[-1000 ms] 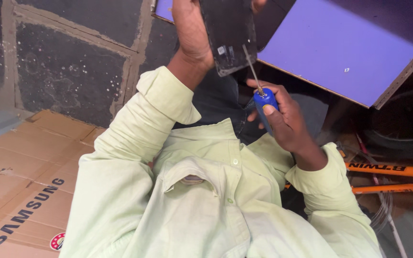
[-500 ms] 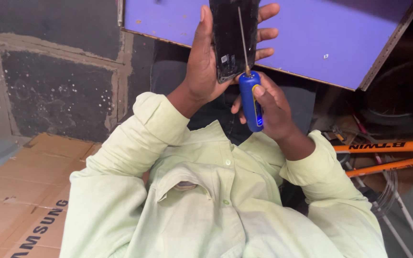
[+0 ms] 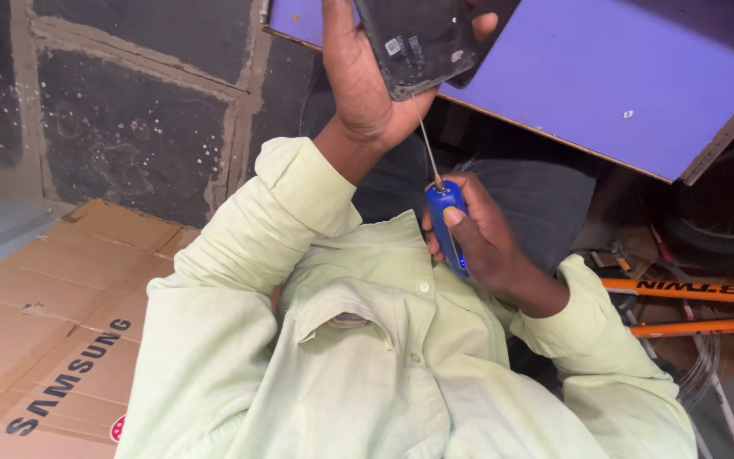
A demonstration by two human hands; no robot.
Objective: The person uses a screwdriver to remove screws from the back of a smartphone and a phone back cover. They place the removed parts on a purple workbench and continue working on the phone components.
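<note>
My left hand (image 3: 365,93) is raised up in front of me, its fingers wrapped around the sides of a dark, flat phone body (image 3: 422,42) with its back facing me, so the device sits clamped between my palm and the fingertips that show at its far edge. My right hand (image 3: 486,242) is lower, near my chest, with the fingers curled tight round the blue handle of a small screwdriver (image 3: 445,223); the thumb lies along the handle. The thin metal shaft runs up from the handle to the lower edge of the phone body, where its tip meets the casing or comes just beside it; I cannot tell which. Behind the phone a purple board (image 3: 605,76) with a pale wooden edge slants across the upper right. I am wearing a light green shirt (image 3: 341,374). Flattened cardboard (image 3: 53,331) lies on the floor to my left, and an orange bicycle frame (image 3: 698,293) lies low to my right.
</note>
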